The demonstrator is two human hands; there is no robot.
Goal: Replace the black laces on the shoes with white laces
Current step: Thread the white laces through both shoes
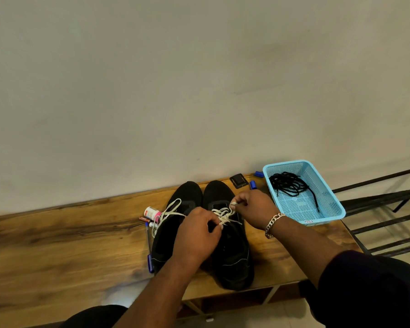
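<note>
Both hands work over the right shoe (230, 252), which stands on the table (57, 237) just beside the left shoe (173, 223). The left hand (195, 235) has its fingers curled, and thumb and forefinger pinch one end of the white lace (224, 215) near the top eyelets. The right hand (253, 208) is also curled; its fingertips pinch the other end of the same lace, a little farther from the person than the left hand. Between the two hands the lace crosses over the tongue of the shoe in several rows. A bracelet (272, 224) sits on the right wrist.

To the left of the left hand, a second white lace (168, 213) lies loose over the left shoe, with a loop toward its toe. Beyond the right hand stands a blue basket (329, 185), well apart from the shoes, and the black laces (289, 184) lie in it in a heap. Left of the shoes lie a small white bottle (152, 213) and a pen (149, 245).
</note>
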